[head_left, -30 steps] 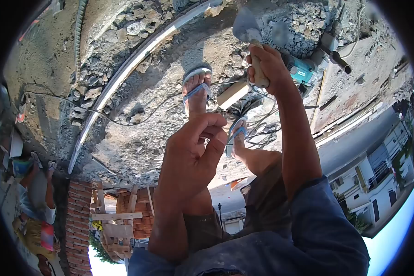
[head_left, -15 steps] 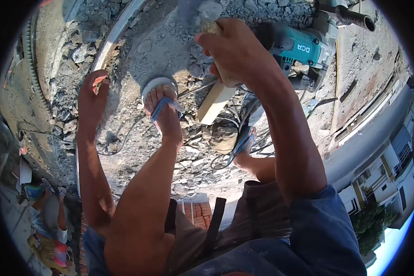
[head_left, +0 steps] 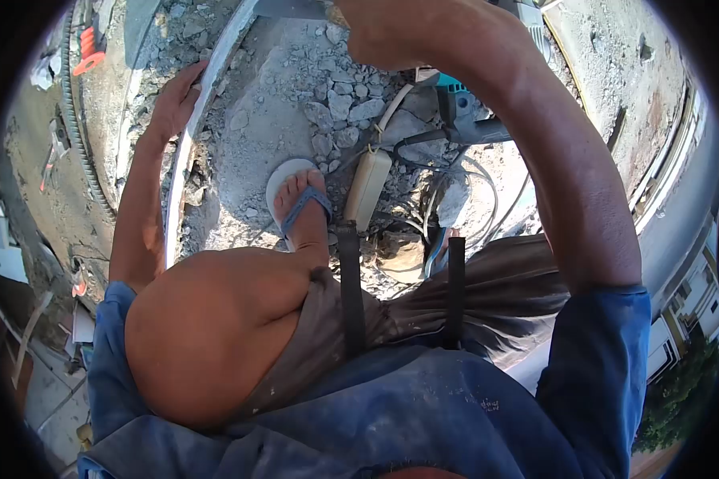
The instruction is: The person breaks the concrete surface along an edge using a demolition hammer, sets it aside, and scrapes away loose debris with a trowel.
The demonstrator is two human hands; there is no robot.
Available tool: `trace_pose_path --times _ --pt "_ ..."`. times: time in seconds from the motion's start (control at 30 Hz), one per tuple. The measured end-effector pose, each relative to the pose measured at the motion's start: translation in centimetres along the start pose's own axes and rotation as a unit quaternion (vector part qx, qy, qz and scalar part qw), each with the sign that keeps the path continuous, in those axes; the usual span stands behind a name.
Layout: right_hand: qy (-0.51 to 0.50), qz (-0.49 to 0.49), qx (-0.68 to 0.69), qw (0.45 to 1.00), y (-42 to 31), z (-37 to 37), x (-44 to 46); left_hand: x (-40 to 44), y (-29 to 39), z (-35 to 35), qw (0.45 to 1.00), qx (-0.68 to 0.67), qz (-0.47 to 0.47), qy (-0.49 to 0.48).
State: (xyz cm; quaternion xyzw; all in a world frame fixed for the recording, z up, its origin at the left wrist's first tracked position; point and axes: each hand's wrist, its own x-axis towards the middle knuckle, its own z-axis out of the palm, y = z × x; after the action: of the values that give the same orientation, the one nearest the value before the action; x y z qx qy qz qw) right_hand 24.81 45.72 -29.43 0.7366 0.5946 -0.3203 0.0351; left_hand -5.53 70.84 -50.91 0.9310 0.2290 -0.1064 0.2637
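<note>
A long, curved pale strip (head_left: 185,160) runs through the rubble on the left side of the view. My left hand (head_left: 174,104) is at its outer edge, thumb and fingers apart, fingertips touching or very near the strip. At the top, my right hand (head_left: 375,36) is closed around a trowel, whose handle is mostly hidden by the hand. The trowel's grey blade (head_left: 291,8) points left, by the strip's upper end, and is partly cut off by the frame edge.
Below my right forearm lie a teal power tool (head_left: 459,104) and its looped cable (head_left: 491,188). A pale wooden block (head_left: 367,190) is beside my sandalled foot (head_left: 299,199). Broken stones (head_left: 339,108) cover the ground. A ribbed bar (head_left: 73,120) and red-handled object (head_left: 88,54) lie farther left.
The view has dropped closer to the ground. My right hand has carried the trowel up and left towards the strip. My left hand has moved from in front of my body to the strip.
</note>
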Motion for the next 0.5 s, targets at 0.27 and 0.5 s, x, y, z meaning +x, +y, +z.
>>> trace_pose_path --times 0.27,0.5 --pt "0.114 0.061 0.076 0.989 2.1 2.3 -5.3 -5.8 -5.3 -6.5 0.883 0.469 -0.014 -0.005" --pt "0.07 0.08 -0.034 0.994 -4.5 2.8 3.7 -11.3 -4.6 3.2 0.972 0.179 -0.028 0.153"
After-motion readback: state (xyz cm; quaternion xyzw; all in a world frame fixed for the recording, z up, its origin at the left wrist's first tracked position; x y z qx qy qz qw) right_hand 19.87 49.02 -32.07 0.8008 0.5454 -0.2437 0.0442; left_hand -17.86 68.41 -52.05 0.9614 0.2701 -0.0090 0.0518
